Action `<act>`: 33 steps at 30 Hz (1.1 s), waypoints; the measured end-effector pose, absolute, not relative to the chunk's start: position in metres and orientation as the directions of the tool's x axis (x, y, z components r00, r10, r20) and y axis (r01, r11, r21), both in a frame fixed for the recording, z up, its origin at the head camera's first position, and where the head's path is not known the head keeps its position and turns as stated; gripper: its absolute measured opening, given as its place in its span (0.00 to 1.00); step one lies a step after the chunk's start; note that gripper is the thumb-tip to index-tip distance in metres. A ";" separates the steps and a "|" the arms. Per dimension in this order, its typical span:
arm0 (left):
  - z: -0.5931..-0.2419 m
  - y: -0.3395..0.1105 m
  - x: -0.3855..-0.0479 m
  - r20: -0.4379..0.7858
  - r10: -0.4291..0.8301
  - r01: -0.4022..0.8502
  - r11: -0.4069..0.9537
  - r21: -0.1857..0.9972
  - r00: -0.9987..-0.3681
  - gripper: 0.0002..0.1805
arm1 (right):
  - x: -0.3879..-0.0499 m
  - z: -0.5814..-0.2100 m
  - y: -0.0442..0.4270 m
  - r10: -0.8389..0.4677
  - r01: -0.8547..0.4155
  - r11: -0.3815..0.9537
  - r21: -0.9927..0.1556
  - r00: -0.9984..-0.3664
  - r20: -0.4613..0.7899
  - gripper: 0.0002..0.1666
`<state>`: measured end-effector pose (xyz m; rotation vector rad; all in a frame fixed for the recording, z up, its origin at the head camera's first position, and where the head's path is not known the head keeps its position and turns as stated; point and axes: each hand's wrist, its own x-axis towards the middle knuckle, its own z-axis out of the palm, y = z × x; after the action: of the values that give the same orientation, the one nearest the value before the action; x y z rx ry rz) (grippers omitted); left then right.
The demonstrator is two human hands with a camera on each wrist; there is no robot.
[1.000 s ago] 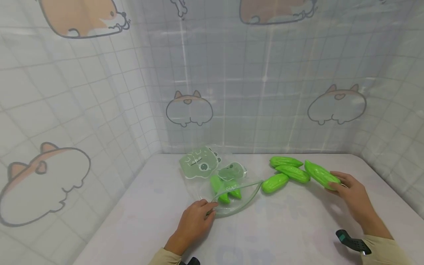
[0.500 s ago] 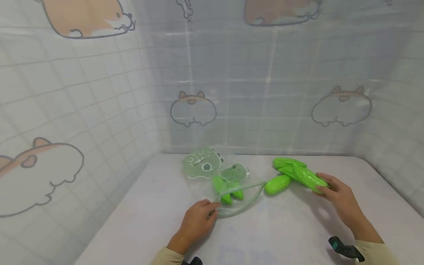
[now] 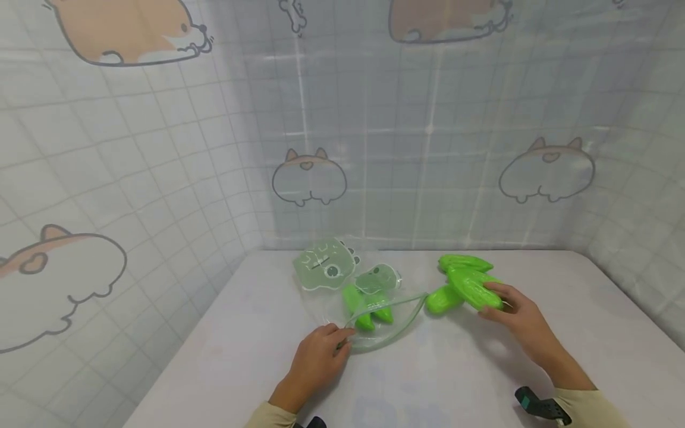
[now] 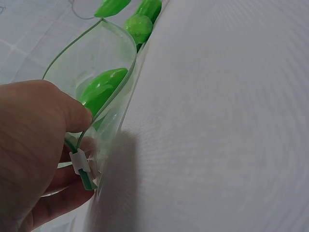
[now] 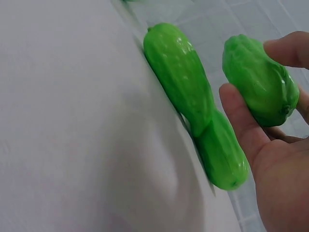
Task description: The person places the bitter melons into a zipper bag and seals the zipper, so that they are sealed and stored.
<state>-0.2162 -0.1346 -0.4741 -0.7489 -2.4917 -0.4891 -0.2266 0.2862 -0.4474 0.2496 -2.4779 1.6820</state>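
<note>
My left hand [image 3: 321,359] pinches the opening's left end of a clear zip bag [image 3: 393,339] lying on the table. The bag has a green cartoon print, and its mouth gapes towards me. In the left wrist view its white slider [image 4: 79,162] sits near my fingers, and green toy bitter melons [image 4: 104,89] are inside. Right of the bag, my right hand [image 3: 516,312] grips the near end of another bitter melon [image 3: 473,289], held above the table. Beneath and behind it lie more bitter melons [image 3: 440,301], partly covered by the held one.
The white table [image 3: 428,380] ends at a back wall [image 3: 423,196] covered by a sheet with grid lines and cartoon dogs. Similar sheeting stands on the left and right sides. A dark strap device [image 3: 540,405] is on my right wrist.
My right hand has carried the bitter melon leftward, over the others and closer to the bag. My left hand keeps its hold on the bag's edge. The head view has shifted slightly.
</note>
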 end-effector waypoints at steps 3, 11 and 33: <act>-0.474 -0.135 -0.216 0.544 0.413 0.586 0.788 0.190 -0.731 0.13 | -0.228 -0.447 0.284 -0.074 -0.201 0.370 -0.907 -0.980 0.187 0.40; -0.477 -0.135 -0.217 0.521 0.412 0.581 0.786 0.212 -0.748 0.13 | -0.227 -0.450 0.273 -0.124 -0.236 0.314 -0.920 -0.971 0.207 0.37; -0.482 -0.137 -0.220 0.534 0.410 0.586 0.783 0.210 -0.739 0.13 | -0.224 -0.449 0.263 -0.264 -0.245 0.239 -0.939 -0.948 0.180 0.31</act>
<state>-0.2203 -0.1369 -0.4817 -0.7473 -2.5050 -0.5082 -0.2242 0.2635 -0.4486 0.5108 -2.4859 1.8792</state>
